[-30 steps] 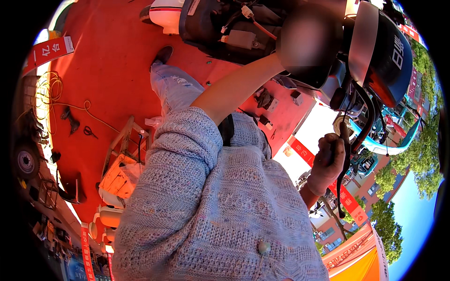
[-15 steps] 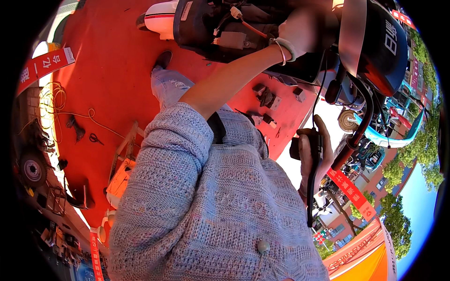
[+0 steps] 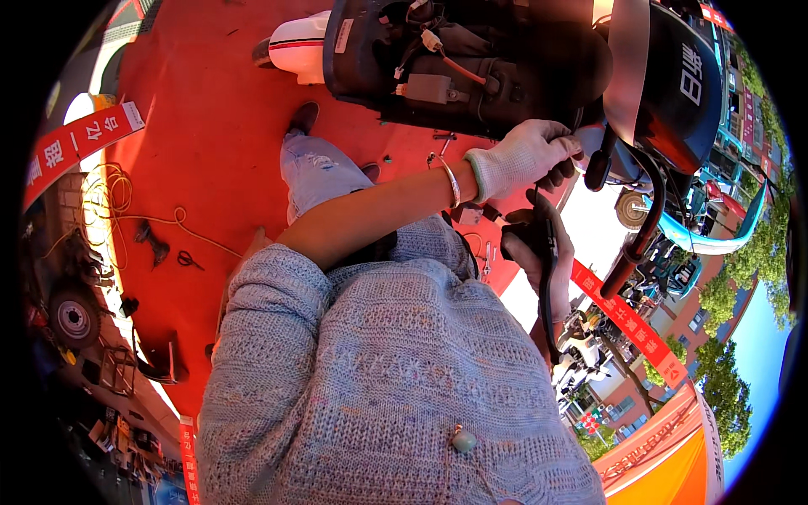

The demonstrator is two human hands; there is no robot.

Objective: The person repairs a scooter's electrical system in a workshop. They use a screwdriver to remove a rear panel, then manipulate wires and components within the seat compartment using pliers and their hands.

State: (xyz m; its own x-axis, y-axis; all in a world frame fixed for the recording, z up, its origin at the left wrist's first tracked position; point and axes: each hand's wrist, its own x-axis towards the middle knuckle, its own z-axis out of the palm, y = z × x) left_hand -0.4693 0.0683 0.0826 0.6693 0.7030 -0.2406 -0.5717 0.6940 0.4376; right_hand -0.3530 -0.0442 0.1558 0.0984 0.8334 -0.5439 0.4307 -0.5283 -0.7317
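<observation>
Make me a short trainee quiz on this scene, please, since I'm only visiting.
1. True or false: the left hand wears a white glove.
2. What does the right hand hold?
A. a yellow cord
B. a black lever
C. a wheel
3. What colour is the floor under the scissors?

Key: 1. True. 2. B. 3. Red.

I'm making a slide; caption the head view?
A gloved left hand and a right hand gripping a black lever, beside a handlebar.
</observation>
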